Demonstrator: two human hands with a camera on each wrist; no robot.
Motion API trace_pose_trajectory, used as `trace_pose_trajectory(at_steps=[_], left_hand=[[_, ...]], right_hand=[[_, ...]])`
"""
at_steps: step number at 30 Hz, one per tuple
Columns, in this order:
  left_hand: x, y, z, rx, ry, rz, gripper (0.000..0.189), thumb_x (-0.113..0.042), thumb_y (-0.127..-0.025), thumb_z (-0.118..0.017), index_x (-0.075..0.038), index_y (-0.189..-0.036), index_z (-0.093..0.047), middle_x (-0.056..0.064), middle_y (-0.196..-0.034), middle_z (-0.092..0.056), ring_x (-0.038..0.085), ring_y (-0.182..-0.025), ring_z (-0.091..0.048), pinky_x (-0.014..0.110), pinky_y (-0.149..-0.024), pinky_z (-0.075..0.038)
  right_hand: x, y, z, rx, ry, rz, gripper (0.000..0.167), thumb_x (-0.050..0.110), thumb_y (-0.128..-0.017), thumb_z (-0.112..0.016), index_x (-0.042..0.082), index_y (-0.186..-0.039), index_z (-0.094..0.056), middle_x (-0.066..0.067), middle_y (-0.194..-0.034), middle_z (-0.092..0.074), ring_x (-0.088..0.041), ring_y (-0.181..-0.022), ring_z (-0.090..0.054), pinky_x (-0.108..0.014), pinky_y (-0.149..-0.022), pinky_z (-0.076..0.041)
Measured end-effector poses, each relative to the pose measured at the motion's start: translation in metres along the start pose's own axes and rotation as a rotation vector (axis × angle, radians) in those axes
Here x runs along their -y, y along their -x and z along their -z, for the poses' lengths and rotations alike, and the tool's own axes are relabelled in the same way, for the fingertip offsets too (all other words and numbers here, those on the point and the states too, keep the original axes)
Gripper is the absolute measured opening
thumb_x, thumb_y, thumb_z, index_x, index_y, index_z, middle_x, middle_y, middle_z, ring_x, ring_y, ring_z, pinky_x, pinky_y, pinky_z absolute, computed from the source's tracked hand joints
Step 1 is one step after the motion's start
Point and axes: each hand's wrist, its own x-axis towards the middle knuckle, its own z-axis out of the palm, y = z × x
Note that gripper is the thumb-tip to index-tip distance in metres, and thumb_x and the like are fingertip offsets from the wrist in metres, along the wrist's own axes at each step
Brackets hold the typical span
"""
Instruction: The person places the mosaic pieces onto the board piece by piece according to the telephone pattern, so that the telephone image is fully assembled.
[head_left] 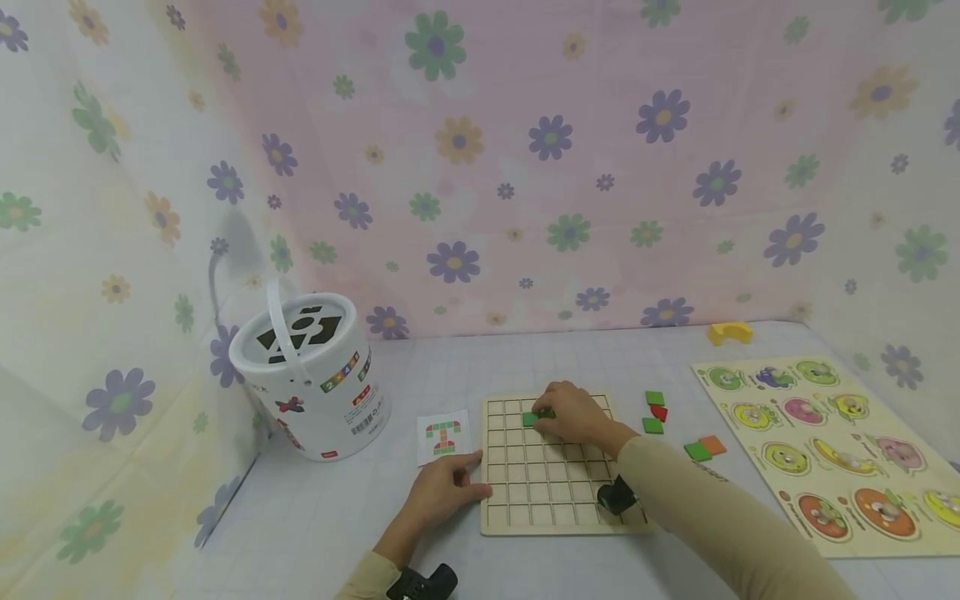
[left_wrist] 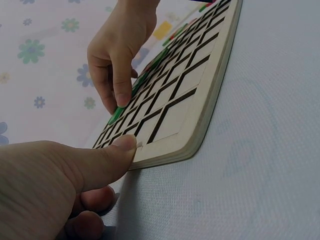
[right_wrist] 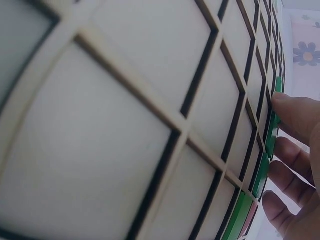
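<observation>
A wooden grid board [head_left: 547, 518] lies in front of me. My left hand [head_left: 442, 492] is at its left edge; the thumb and index finger touch the edge, and the thumb [left_wrist: 107, 162] rests over the corner in the left wrist view. Over the board's far rows, my right hand [head_left: 573, 414] pinches a green tile [right_wrist: 272, 132] between thumb and fingers, low at the grid. One green square tile [head_left: 529, 419] shows left of its fingertips. More green tiles [right_wrist: 237, 220] sit along that side in the right wrist view, partly hidden by the hand in the head view.
A pattern card [head_left: 444, 437] with a red and green figure lies left of the board. Loose green tiles [head_left: 654, 398], a red piece [head_left: 659, 412] and an orange tile [head_left: 712, 445] lie to its right. Farther out are a white bucket [head_left: 322, 400], fruit puzzle board [head_left: 765, 417] and yellow block [head_left: 729, 333].
</observation>
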Motion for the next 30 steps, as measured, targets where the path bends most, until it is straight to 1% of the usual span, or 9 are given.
trace_pose_trajectory(at_steps=[7, 16, 22, 25, 30], left_hand=[[0.0000, 0.0004, 0.0005, 0.001, 0.008, -0.034, 0.060, -0.036, -0.079, -0.081, -0.012, -0.131, -0.064, -0.008, -0.064, -0.051, 0.007, -0.059, -0.044, 0.021, -0.052, -0.033], [-0.0009, 0.0015, 0.0005, -0.010, 0.008, -0.038, 0.061, -0.037, -0.078, -0.081, -0.011, -0.131, -0.064, -0.008, -0.064, -0.050, 0.006, -0.058, -0.043, 0.020, -0.052, -0.033], [-0.0018, 0.0028, 0.0004, -0.013, 0.013, -0.044, 0.062, -0.037, -0.077, -0.082, -0.010, -0.131, -0.064, -0.007, -0.065, -0.050, 0.007, -0.059, -0.043, 0.020, -0.053, -0.033], [-0.0019, 0.0028, 0.0005, -0.011, 0.010, -0.045, 0.063, -0.037, -0.077, -0.082, -0.010, -0.131, -0.064, -0.007, -0.065, -0.050, 0.007, -0.059, -0.043, 0.020, -0.052, -0.032], [-0.0021, 0.0027, 0.0007, -0.004, 0.011, -0.027, 0.063, -0.037, -0.077, -0.081, -0.011, -0.131, -0.063, -0.007, -0.065, -0.050, 0.007, -0.059, -0.043, 0.020, -0.052, -0.032]], right_hand=[[0.0034, 0.0025, 0.0031, -0.003, 0.021, -0.006, 0.021, 0.023, -0.087, -0.074, 0.010, -0.104, -0.076, -0.004, -0.097, -0.065, -0.018, -0.087, -0.055, -0.034, -0.072, -0.048], [0.0042, 0.0018, 0.0044, 0.012, 0.011, -0.019, 0.022, 0.023, -0.088, -0.074, 0.010, -0.106, -0.075, -0.005, -0.097, -0.065, -0.017, -0.085, -0.054, -0.035, -0.071, -0.047], [0.0028, 0.0014, 0.0041, 0.003, -0.005, -0.009, 0.022, 0.022, -0.087, -0.074, 0.009, -0.106, -0.075, -0.006, -0.096, -0.065, -0.018, -0.085, -0.055, -0.034, -0.070, -0.048], [0.0014, 0.0009, 0.0038, 0.007, -0.012, -0.006, 0.025, 0.023, -0.087, -0.075, 0.009, -0.107, -0.074, -0.006, -0.097, -0.065, -0.019, -0.085, -0.055, -0.035, -0.071, -0.048], [-0.0001, 0.0006, 0.0029, 0.024, -0.026, -0.018, 0.030, 0.026, -0.087, -0.075, 0.008, -0.111, -0.073, -0.007, -0.099, -0.065, -0.021, -0.089, -0.057, -0.038, -0.074, -0.048]])
